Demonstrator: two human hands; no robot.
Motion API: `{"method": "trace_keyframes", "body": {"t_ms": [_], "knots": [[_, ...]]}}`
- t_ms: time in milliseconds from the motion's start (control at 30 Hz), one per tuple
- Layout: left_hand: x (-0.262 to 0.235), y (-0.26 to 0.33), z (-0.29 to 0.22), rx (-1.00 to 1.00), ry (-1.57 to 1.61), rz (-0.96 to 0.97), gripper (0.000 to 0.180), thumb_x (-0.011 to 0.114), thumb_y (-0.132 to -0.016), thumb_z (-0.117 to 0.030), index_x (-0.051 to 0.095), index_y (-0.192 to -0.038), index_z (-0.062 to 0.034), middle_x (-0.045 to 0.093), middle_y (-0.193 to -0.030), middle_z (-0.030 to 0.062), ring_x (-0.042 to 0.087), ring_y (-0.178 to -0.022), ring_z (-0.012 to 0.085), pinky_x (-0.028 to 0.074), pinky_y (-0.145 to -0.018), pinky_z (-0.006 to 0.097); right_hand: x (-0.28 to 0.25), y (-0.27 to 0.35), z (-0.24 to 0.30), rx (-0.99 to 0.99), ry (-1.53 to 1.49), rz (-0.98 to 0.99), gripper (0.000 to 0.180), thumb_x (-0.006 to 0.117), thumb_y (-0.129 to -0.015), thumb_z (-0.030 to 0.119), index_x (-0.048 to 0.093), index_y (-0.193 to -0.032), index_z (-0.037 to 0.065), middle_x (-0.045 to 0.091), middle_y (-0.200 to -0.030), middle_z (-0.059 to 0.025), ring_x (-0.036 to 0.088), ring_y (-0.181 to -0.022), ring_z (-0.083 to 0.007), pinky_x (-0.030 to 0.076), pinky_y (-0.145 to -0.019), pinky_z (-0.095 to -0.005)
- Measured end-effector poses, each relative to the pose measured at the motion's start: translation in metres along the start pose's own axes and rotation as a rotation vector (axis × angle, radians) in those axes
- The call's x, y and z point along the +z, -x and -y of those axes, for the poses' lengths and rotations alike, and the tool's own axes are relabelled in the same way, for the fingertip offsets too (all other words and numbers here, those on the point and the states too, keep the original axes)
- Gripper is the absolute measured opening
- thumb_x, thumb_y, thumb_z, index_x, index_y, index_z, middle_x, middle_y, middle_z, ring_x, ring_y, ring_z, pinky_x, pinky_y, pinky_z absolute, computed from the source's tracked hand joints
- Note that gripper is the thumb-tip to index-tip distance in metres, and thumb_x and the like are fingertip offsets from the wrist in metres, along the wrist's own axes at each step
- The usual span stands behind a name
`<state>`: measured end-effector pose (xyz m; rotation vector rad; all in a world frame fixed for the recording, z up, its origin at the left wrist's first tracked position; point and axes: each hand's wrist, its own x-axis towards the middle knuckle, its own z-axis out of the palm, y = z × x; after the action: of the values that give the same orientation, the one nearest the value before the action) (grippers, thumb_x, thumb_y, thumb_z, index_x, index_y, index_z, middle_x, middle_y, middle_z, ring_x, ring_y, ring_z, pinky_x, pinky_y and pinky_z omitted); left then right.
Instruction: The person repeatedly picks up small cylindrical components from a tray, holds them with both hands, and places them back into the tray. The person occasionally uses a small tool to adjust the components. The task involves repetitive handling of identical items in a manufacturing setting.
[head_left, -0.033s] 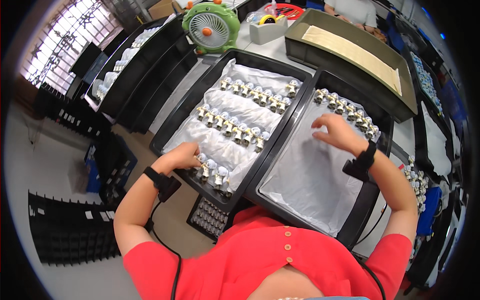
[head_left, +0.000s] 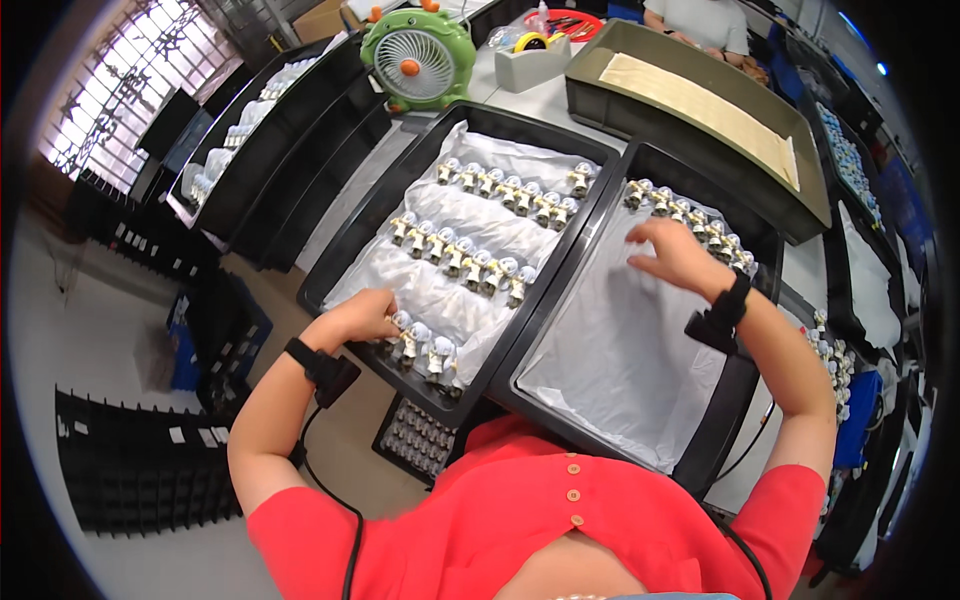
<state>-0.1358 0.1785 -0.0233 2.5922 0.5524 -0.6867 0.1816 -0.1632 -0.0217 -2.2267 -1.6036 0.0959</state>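
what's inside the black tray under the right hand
A white liner, with small figurines at the far end. The right hand hides some liner; what lies beneath the liner is covered.

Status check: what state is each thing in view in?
Left tray, open, three rows of figurines inside.
Right tray, open, figurines along its far side.
White liners, creased.
Left hand, fingers at the nearest row's leftmost figurine, grip unclear.
Right hand, thumb and fingers apart above the right tray.
Green fan, standing; spinning or stopped unclear.
Olive bin, open, pale sheet inside.
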Motion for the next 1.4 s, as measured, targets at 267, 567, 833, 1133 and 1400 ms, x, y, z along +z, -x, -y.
{"method": "trace_keyframes", "body": {"t_ms": [267, 567, 833, 1133, 1400], "knots": [[-0.021, 0.021, -0.042, 0.075, 0.220, -0.336, 0.037, 0.070, -0.077, -0.017, 0.060, -0.108, 0.0010, 0.065, -0.086, 0.0127, 0.064, -0.075, 0.0216, 0.050, -0.067, 0.033, 0.008, -0.059, -0.056, 0.451, 0.300, -0.030, 0.061, 0.075, -0.066, 0.038, 0.052, -0.111, 0.005, 0.061, -0.103, -0.0173, 0.056, -0.100, -0.0332, 0.042, -0.081, -0.0454], [-0.035, 0.035, -0.127, 0.489, 0.562, -0.571, 0.025, 0.064, -0.083, -0.008, 0.062, -0.106, 0.0008, 0.066, -0.097, 0.0086, 0.064, -0.090, 0.0143, 0.050, -0.082, 0.028, -0.001, -0.046, -0.050, 0.370, 0.159, -0.236, 0.066, 0.075, -0.061, 0.027, 0.050, -0.120, 0.010, 0.054, -0.116, -0.0103, 0.046, -0.111, -0.0284, 0.037, -0.091, -0.0429], [-0.047, 0.004, -0.203, 0.690, 0.928, -0.384, 0.033, 0.061, -0.085, -0.005, 0.054, -0.117, 0.0005, 0.058, -0.112, 0.0083, 0.058, -0.101, 0.0139, 0.049, -0.084, 0.027, -0.044, -0.014, 0.040, 0.071, -0.825, -0.268, 0.078, 0.080, -0.067, 0.027, 0.043, -0.134, 0.013, 0.049, -0.128, -0.0014, 0.045, -0.113, -0.0175, 0.036, -0.096, -0.0353], [-0.032, -0.029, -0.229, 0.705, 1.133, -0.377, 0.042, 0.061, -0.083, -0.008, 0.050, -0.123, -0.0037, 0.050, -0.117, 0.0083, 0.057, -0.094, 0.0154, 0.047, -0.080, 0.026, -0.014, 0.005, 0.070, 0.097, -1.318, -0.191, 0.076, 0.078, -0.071, 0.018, 0.039, -0.136, 0.009, 0.042, -0.132, -0.0002, 0.041, -0.112, -0.0147, 0.037, -0.094, -0.0316], [-0.018, -0.042, -0.223, 0.701, 1.215, -0.353, 0.037, 0.059, -0.087, -0.011, 0.050, -0.121, -0.0007, 0.051, -0.118, 0.0077, 0.057, -0.096, 0.0121, 0.047, -0.083, 0.026, -0.004, 0.007, 0.064, 0.077, -1.270, -0.179, 0.079, 0.079, -0.069, 0.015, 0.038, -0.136, 0.010, 0.042, -0.133, -0.0009, 0.041, -0.113, -0.0158, 0.038, -0.094, -0.0328]]}}
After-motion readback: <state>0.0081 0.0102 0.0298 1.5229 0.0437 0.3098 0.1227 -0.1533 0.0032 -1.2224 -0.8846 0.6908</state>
